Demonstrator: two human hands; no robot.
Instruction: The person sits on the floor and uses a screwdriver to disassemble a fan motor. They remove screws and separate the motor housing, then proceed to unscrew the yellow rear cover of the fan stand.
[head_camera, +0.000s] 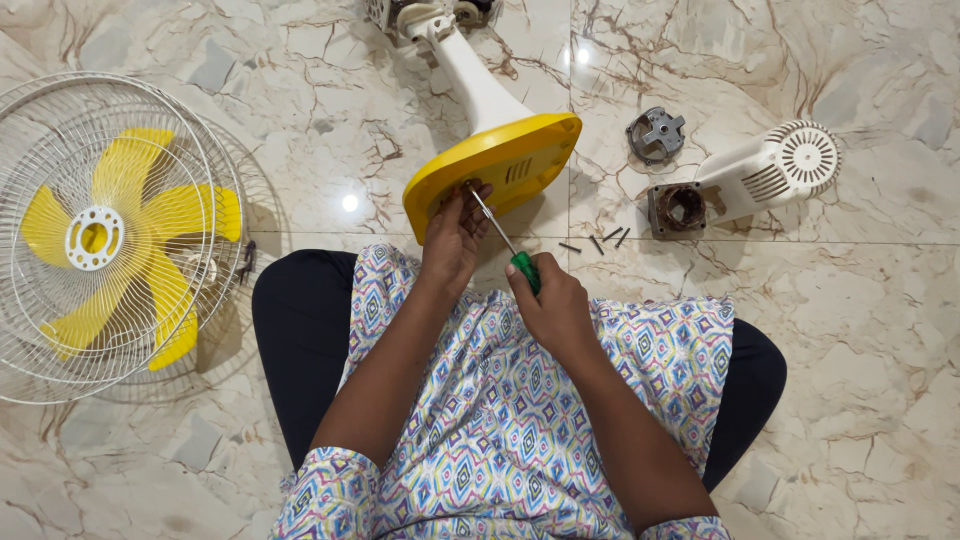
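A yellow fan base (510, 160) with a white stand pole (470, 75) lies tipped on the marble floor in front of me. My left hand (453, 235) rests its fingertips on the underside of the base, next to the screwdriver tip. My right hand (550, 300) grips a green-handled screwdriver (505, 240), whose metal shaft slants up-left to the base's underside. Both forearms reach out over my patterned lap.
A white wire fan guard with yellow blades (110, 235) lies at the left. A white motor housing (745, 180) and a grey metal part (657, 133) lie at the right. Several dark screws (600, 240) sit on the floor near my right hand.
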